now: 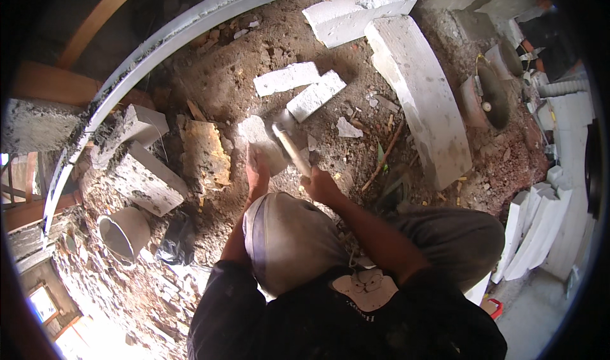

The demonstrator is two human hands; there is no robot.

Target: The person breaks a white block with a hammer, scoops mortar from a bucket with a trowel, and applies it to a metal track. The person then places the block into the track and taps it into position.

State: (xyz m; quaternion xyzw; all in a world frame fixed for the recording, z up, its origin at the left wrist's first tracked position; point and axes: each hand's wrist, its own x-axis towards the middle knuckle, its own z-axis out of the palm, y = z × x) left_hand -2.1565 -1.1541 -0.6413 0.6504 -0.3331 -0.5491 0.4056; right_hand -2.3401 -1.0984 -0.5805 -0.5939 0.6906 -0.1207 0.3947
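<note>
My left hand (257, 164) is closed on the near left edge of a flat, pale piece of lightweight block (264, 145), which is tilted above the dirt. In my right hand (321, 186) is the pale handle of a hammer (292, 149), gripped near its end. The hammer's head is by the right edge of the held piece, blurred, and I cannot tell whether it touches. Just beyond lie two broken white block strips, one angled (316, 96) and one lying more crosswise (287, 79). A small white chip (349, 128) sits to their right.
A long white block (422, 96) lies at the right, with another block (359, 14) at its far end. Buckets stand at far right (486, 100) and left (124, 234). More blocks (149, 179) and a yellowish slab (206, 153) are at left. A metal rail (149, 52) curves overhead.
</note>
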